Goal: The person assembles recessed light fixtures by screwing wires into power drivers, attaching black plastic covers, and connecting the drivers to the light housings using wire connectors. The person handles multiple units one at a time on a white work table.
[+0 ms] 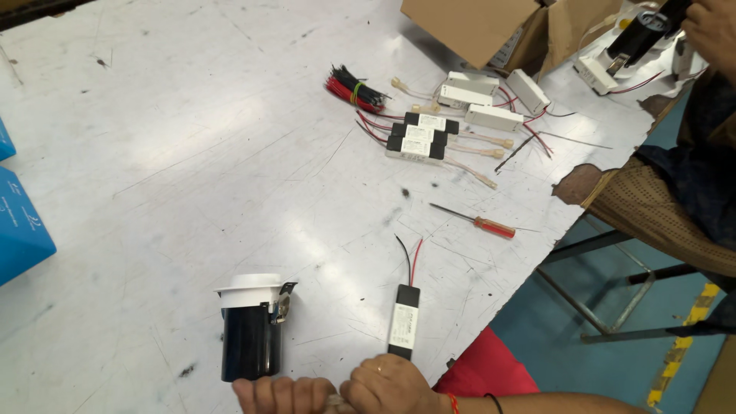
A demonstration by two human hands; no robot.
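Both hands meet just below the white driver box (404, 324): right hand (389, 386) and left hand (284, 395) look pinched on something small, unclear; black lamp (251, 326) just left.

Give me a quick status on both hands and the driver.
Left hand and right hand together at table edge, grip unclear. LED driver by right hand. Black downlight upright by left.

A scratched white table (192, 153) carries everything. Just beyond the hands (337, 392) stand a black-and-white downlight (251, 326) and a small driver box (404, 325) with red and black leads. Farther off lie a red-handled screwdriver (477, 221), more driver boxes (452, 115), a wire bundle (354, 88) — and a cardboard box (491, 27).
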